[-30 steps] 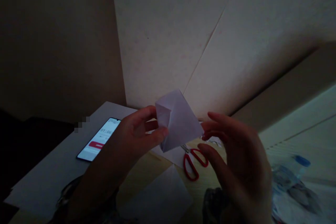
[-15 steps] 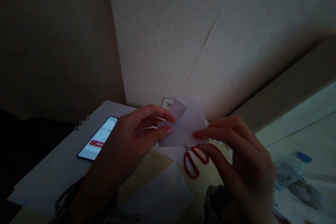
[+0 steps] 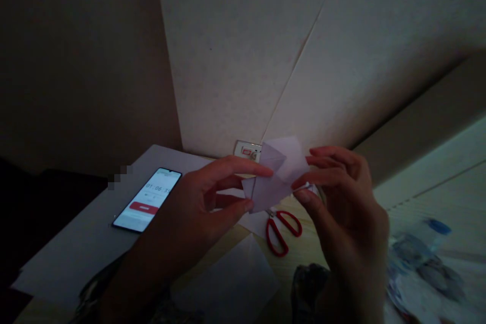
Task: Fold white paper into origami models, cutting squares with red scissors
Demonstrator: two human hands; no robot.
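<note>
I hold a small folded piece of white paper (image 3: pixel 275 174) in the air above the table, between both hands. My left hand (image 3: pixel 205 207) pinches its left edge with thumb and forefinger. My right hand (image 3: pixel 341 207) pinches its right side, fingers curled around the paper. The paper shows several creases and a folded flap near its top. Red-handled scissors (image 3: pixel 279 233) lie on the table just below the paper.
A phone (image 3: pixel 148 200) with a lit screen showing a timer lies on a grey sheet at the left. White paper sheets (image 3: pixel 231 283) lie near the front. A plastic bottle with a blue cap (image 3: pixel 425 243) lies at the right. A small card (image 3: pixel 246 151) rests against the wall.
The paper has been folded smaller and turned between my fingers. My right hand closed onto its right side and both hands rose slightly to the right.
</note>
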